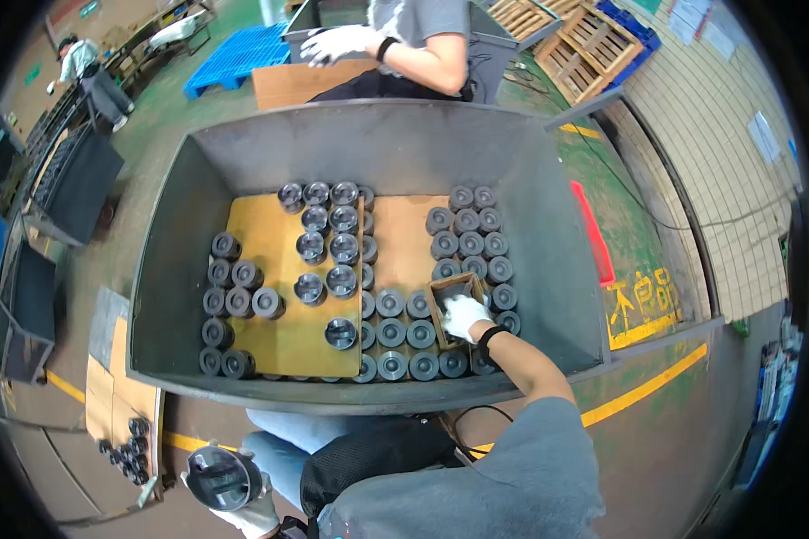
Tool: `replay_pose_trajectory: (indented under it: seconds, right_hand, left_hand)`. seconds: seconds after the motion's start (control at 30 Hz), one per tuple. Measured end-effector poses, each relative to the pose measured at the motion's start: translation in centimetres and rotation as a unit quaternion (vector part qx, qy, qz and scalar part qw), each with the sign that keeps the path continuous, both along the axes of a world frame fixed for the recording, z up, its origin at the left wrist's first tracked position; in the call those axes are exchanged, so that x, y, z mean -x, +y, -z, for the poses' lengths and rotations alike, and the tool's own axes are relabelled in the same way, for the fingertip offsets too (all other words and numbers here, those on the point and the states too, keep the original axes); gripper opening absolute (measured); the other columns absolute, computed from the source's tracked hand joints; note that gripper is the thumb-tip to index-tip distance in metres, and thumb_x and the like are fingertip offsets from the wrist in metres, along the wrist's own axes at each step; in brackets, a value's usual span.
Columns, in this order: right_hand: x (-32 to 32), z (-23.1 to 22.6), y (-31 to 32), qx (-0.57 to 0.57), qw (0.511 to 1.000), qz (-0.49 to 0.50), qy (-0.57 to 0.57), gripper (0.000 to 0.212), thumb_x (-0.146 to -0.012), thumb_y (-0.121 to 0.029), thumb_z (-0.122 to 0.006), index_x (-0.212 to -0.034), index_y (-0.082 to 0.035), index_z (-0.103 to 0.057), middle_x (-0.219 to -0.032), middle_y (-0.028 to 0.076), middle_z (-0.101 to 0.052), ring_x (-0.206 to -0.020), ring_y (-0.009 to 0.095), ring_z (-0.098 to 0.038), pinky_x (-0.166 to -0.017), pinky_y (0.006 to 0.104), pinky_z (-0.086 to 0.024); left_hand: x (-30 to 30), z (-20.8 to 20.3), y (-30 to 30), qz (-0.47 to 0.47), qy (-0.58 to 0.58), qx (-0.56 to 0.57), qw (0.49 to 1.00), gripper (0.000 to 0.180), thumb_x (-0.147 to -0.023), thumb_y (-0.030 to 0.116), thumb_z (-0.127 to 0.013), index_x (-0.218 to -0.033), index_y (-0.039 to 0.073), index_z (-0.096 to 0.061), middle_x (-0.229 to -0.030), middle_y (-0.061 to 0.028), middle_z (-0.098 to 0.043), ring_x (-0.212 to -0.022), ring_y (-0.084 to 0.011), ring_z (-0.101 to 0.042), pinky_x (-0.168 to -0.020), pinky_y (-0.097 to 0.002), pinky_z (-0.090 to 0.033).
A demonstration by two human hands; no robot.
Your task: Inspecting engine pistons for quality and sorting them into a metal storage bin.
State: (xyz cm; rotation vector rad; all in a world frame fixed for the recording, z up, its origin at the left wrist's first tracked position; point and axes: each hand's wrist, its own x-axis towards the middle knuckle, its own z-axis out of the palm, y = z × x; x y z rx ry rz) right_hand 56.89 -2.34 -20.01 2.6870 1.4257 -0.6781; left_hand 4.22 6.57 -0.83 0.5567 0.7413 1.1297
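My gloved left hand [253, 514] is below the bin's near-left edge, wrapped round a dark metal piston [221, 479] whose hollow end faces up. At the right side of the bin, my gloved right hand [466, 316] reaches into a small open wooden box [435, 313]. Its fingers are curled down over something dark inside, which I cannot make out. The box sits on top of grey pistons [391, 332] that stand in rows. More pistons [342, 280] stand on a yellowish board [288, 337] in the left half.
The large grey metal bin [368, 135] has tall walls on every side. Across it a co-worker's gloved hand [337, 43] is raised. Several pistons lie on a board [130, 449] at lower left. A red strip [593, 234] stands by the right wall; pallets [587, 54] lie behind.
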Motion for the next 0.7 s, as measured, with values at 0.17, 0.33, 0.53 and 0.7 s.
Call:
replay_pose_trajectory:
  seconds: [0.17,0.33,0.53,0.7]
  right_hand:
    - [10.7,-14.5,8.2,-0.246,0.815,-0.058,0.521,0.054,-0.096,-0.045,-0.064,-0.13,-0.003,-0.061,-0.108,0.013,-0.071,-0.081,0.022,-0.068,-0.071,0.0374,-0.055]
    - [16.6,-23.5,7.8,-0.149,0.699,-0.246,0.654,0.061,-0.094,-0.039,-0.066,-0.143,-0.007,-0.05,-0.094,0.011,-0.068,-0.065,0.015,-0.065,-0.057,0.029,-0.054]
    - [14.2,-19.3,5.1,-0.091,0.631,-0.109,0.763,0.029,-0.093,-0.02,-0.067,-0.116,-0.004,-0.06,-0.074,0.001,-0.062,-0.053,0.007,-0.056,-0.047,0.0223,-0.046]
    - [9.0,-19.8,-0.5,-0.254,0.545,0.136,0.787,0.031,-0.096,-0.013,-0.062,-0.125,-0.005,-0.058,-0.079,0.005,-0.067,-0.06,0.007,-0.06,-0.048,0.0174,-0.047]
  left_hand:
    - [-7.1,-4.3,2.3,-0.017,0.194,0.066,0.979,0.065,-0.098,0.063,-0.044,-0.125,0.006,-0.06,-0.109,-0.0132,-0.066,-0.094,-0.0279,-0.064,-0.084,-0.0462,-0.055]
    - [-15.1,-8.6,2.5,0.201,0.194,0.079,0.957,0.069,-0.102,0.058,-0.041,-0.133,-0.001,-0.054,-0.103,-0.0076,-0.063,-0.071,-0.0175,-0.058,-0.068,-0.0346,-0.053]
    - [-17.8,-7.6,4.3,0.386,0.105,0.149,0.904,0.069,-0.1,0.061,-0.047,-0.146,0.01,-0.047,-0.131,-0.0093,-0.061,-0.095,-0.0169,-0.06,-0.081,-0.0276,-0.056]
    - [-17.4,2.8,8.9,0.58,0.114,-0.061,0.804,0.077,-0.095,0.052,-0.064,-0.152,0.009,-0.037,-0.118,-0.0233,-0.063,-0.076,-0.0248,-0.067,-0.072,-0.0366,-0.057]
